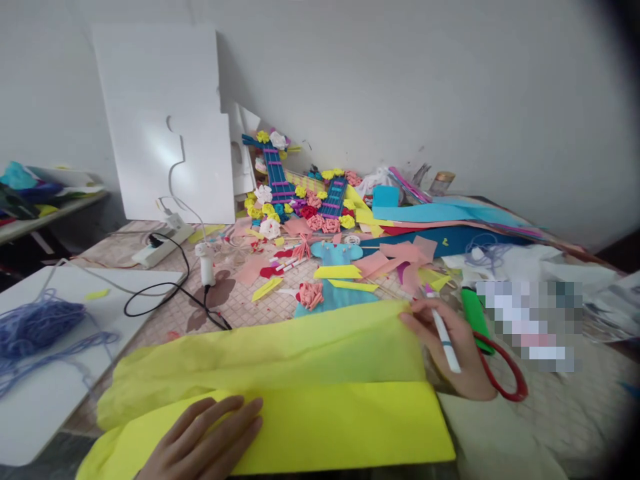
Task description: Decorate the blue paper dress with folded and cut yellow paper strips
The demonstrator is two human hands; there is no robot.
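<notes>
Yellow paper [345, 427] lies across the worktop's [590, 393] near edge; the left hand [207, 437] rests flat on it, grip unclosed, presumably steadying it; the right hand's [465, 350] grip is clamped on the far right corner, a white marker [447, 340] tucked between its fingers.

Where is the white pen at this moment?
In the head view, right of centre, the white pen is held in the right hand, between the yellow paper and the red handle.
</notes>
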